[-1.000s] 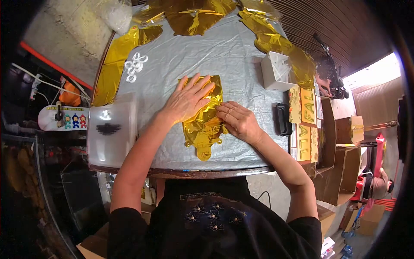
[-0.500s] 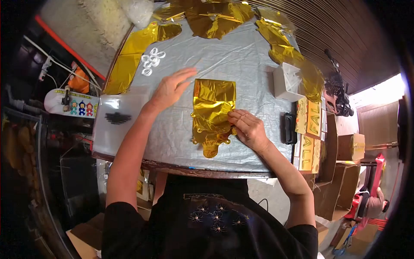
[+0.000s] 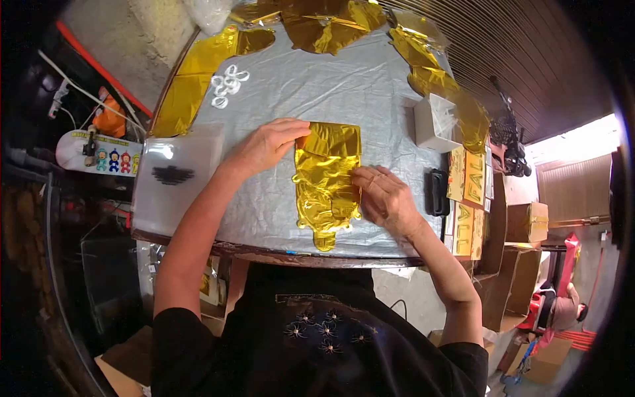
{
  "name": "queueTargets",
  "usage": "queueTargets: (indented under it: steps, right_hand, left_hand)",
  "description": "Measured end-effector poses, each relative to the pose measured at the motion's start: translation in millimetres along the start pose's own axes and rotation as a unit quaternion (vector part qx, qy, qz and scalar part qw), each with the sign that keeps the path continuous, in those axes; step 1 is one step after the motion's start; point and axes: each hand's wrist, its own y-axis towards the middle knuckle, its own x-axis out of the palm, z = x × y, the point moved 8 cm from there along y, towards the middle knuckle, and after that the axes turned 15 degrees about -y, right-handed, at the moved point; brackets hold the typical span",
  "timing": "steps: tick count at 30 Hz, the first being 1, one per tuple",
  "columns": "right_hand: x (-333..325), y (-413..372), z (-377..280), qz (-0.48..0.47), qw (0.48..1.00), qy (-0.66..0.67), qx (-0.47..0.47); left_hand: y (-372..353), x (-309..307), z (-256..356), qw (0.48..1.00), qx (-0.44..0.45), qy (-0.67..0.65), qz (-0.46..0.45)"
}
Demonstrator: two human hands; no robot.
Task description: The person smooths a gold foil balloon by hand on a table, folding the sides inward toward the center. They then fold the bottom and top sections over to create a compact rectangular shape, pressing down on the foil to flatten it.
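Observation:
A crumpled gold foil balloon (image 3: 327, 178) lies flat on the grey-covered table (image 3: 331, 86), its neck toward the near edge. My left hand (image 3: 264, 145) grips the balloon's upper left corner with the fingertips. My right hand (image 3: 383, 198) presses on the balloon's right edge, fingers curled onto the foil.
More gold foil balloons (image 3: 198, 73) lie along the far and left edges. White rings (image 3: 228, 83) sit at the far left, a white box (image 3: 436, 122) and a black object (image 3: 436, 192) on the right. A translucent bin (image 3: 175, 175) stands near left. Packaged gold letters (image 3: 469, 192) and cardboard boxes (image 3: 529, 221) flank the right.
My left hand lifted off the balloon, swung left, then came back to grip its upper left corner. My right hand stayed at the right edge.

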Motion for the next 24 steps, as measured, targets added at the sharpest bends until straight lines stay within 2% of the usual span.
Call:
queueTargets:
  steps: [5, 7, 12, 14, 17, 24]
  right_hand:
    - [5.1, 18.3, 49.0, 0.034, 0.996, -0.008, 0.079]
    - [19.9, 29.8, 61.8, 0.044, 0.998, -0.024, 0.036]
    - [43.2, 41.3, 71.5, -0.019, 1.000, 0.001, 0.015]
    - [47.3, 41.3, 71.8, -0.029, 1.000, 0.006, 0.003]
    - [52.1, 39.9, 75.4, -0.029, 0.999, 0.018, 0.006]
    - [48.1, 38.8, 73.1, -0.002, 0.999, 0.041, 0.008]
  left_hand:
    - [-1.3, 2.4, 6.9, 1.000, 0.026, 0.002, 0.002]
    - [-1.1, 4.3, 11.0, 1.000, 0.021, 0.013, 0.001]
    - [4.4, 7.9, 15.8, 0.999, 0.026, 0.023, -0.013]
    - [5.1, 10.7, 21.9, 0.992, 0.082, 0.091, -0.027]
    - [9.0, 14.3, 28.7, 0.986, 0.128, 0.093, -0.042]
    - [15.5, 21.4, 21.2, 0.991, 0.120, 0.024, -0.062]
